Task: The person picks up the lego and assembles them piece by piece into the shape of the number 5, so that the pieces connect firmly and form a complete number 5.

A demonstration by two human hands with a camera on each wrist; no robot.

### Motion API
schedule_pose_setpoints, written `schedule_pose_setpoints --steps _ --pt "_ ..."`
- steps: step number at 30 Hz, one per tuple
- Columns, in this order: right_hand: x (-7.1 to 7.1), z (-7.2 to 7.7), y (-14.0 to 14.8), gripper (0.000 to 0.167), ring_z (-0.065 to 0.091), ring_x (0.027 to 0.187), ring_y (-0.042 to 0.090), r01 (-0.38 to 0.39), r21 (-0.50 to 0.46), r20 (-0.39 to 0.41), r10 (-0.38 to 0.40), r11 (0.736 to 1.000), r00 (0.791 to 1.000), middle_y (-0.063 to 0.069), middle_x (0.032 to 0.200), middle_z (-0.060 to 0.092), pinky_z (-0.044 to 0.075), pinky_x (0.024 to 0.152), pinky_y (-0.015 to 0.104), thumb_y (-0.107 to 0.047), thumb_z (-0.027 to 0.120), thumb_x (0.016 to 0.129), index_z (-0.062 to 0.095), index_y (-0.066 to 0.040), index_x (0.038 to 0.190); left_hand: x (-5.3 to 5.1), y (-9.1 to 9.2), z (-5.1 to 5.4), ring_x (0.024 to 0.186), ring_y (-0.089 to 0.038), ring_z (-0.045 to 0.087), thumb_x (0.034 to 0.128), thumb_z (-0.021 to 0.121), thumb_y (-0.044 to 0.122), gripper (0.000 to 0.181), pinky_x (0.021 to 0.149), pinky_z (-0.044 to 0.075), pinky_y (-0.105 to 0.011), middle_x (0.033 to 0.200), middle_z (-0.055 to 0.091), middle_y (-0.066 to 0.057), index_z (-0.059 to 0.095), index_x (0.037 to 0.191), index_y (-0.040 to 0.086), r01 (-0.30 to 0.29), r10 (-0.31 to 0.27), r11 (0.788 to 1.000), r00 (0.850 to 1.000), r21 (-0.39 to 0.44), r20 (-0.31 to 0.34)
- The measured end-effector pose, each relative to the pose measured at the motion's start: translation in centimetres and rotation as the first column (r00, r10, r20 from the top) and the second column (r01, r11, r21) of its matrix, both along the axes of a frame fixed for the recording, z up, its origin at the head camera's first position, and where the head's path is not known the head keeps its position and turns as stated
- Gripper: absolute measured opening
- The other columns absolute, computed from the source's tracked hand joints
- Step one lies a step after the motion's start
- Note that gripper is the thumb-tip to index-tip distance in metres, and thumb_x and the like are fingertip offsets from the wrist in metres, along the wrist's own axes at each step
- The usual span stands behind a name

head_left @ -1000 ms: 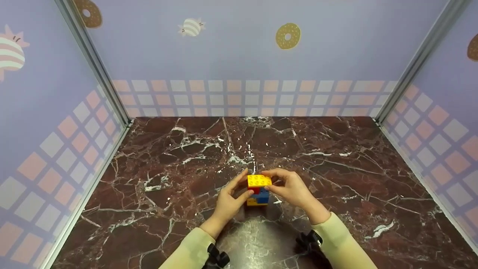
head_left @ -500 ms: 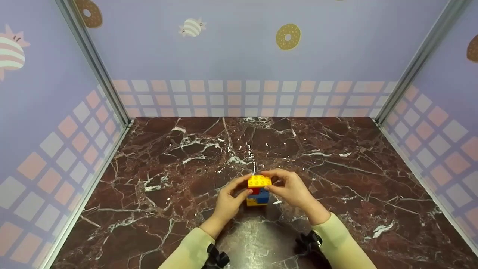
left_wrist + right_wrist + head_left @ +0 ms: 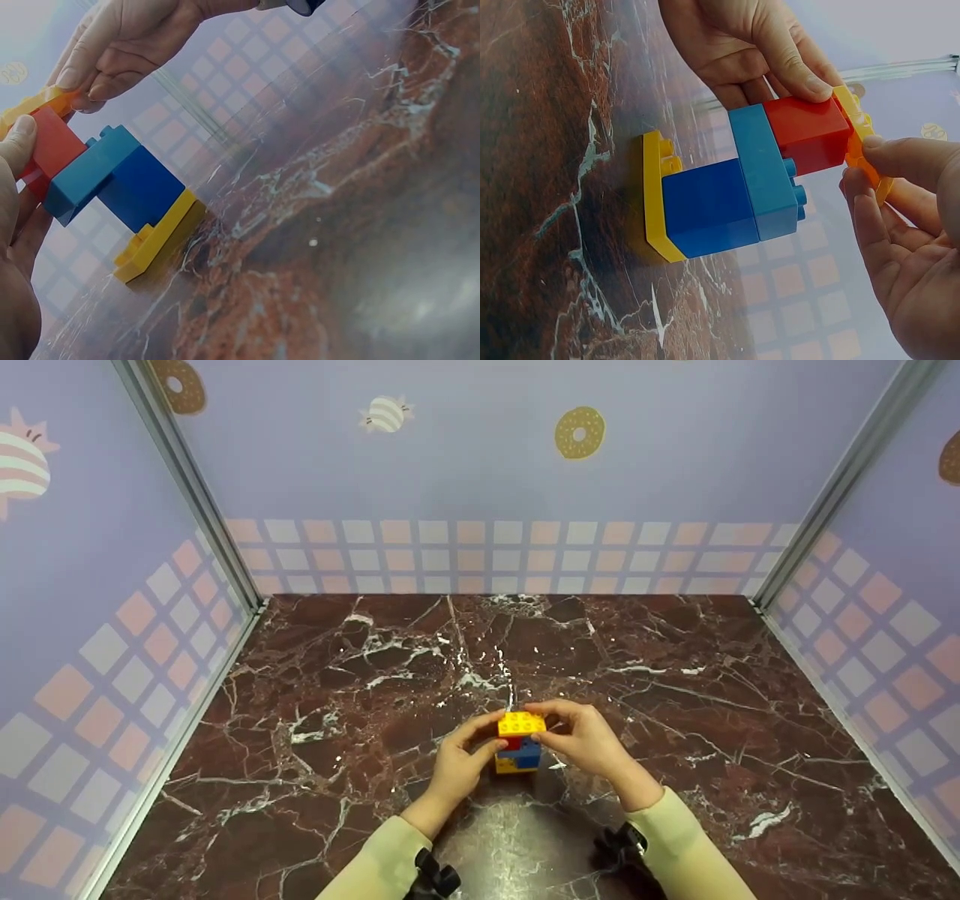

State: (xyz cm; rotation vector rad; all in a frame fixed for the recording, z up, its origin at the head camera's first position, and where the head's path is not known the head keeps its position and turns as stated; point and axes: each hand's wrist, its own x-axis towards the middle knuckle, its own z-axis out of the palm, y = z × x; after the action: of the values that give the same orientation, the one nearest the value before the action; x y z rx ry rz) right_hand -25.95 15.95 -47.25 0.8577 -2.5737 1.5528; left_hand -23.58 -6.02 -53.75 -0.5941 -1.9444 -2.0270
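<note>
A small tower of toy building bricks stands on the table between both hands. Its base is a thin yellow brick (image 3: 654, 202), with a dark blue brick (image 3: 709, 206) on one end of it. Above that lies a teal brick (image 3: 761, 172), then a red brick (image 3: 806, 131) set off to one side. A thin yellow studded brick (image 3: 521, 724) tops the red one and overhangs it. My left hand (image 3: 457, 765) pinches the red brick between thumb and fingers. Thumb and fingers of my right hand (image 3: 592, 741) pinch the overhanging end of the top yellow brick.
The dark red marbled table (image 3: 360, 690) spreads around the tower. Lilac wall panels (image 3: 480, 472) with printed squares enclose it at the back and both sides, joined by metal corner posts (image 3: 832, 480).
The left index finger, raised beside the top yellow brick a second ago, has come down against the tower. My right hand and the bricks stay practically where they were.
</note>
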Motion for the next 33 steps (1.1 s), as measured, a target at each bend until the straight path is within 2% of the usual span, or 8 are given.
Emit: schedule_pose_setpoints --steps 15,27,33 --pt "-0.06 -0.18 0.0 0.036 0.069 0.09 0.015 -0.001 0.008 -0.005 0.001 1.0 1.0 0.018 0.116 0.074 0.062 0.08 0.021 -0.005 0.077 0.089 0.071 0.0 0.125 -0.05 0.11 -0.02 0.111 -0.004 0.068 0.0887 0.073 -0.002 0.04 0.096 0.06 -0.026 0.13 0.066 -0.031 0.064 0.127 -0.01 0.009 -0.008 0.999 1.0 0.036 -0.02" --pt "0.04 -0.02 -0.01 0.037 0.069 0.091 0.018 0.002 0.021 0.004 -0.003 1.0 1.0 0.017 0.115 0.075 0.062 0.08 0.022 -0.004 0.077 0.089 0.071 -0.001 0.126 0.02 0.19 0.16 0.11 -0.003 0.069 0.089 0.073 -0.002 0.04 0.095 0.059 -0.023 0.13 0.066 -0.031 0.064 0.127 -0.012 0.012 -0.013 0.998 1.0 0.066 0.014" --pt "0.11 0.09 -0.07 0.037 0.069 0.091 0.019 0.004 0.027 0.0 -0.004 1.0 1.0 0.016 0.115 0.075 0.062 0.08 0.022 -0.004 0.076 0.089 0.071 -0.001 0.126 -0.04 0.2 0.13 0.108 -0.003 0.069 0.0885 0.073 -0.003 0.041 0.095 0.06 -0.023 0.128 0.066 -0.032 0.064 0.127 -0.013 0.015 -0.015 0.997 1.0 0.073 0.007"
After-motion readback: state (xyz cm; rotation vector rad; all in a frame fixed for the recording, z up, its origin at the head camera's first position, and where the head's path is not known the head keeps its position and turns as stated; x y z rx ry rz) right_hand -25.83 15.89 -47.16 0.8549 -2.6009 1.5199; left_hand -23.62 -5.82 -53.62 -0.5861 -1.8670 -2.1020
